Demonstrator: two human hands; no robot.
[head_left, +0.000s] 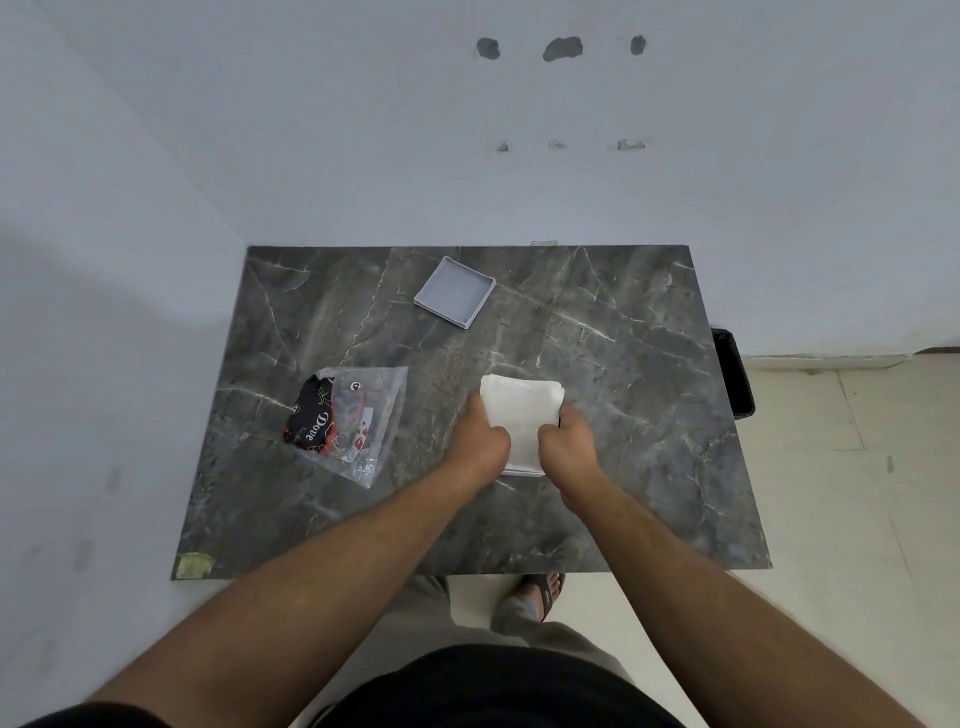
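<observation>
A white folded cloth lies over a flat white box near the middle of the dark marble table. My left hand grips its left edge with curled fingers. My right hand grips its right edge the same way. Only a thin white rim of the box shows below my hands, the remainder being hidden under the cloth.
A shallow grey lid or tray lies upturned at the back of the table. A clear plastic bag with black and red printed items lies at the left. A black bin stands by the table's right edge. A wall rises behind.
</observation>
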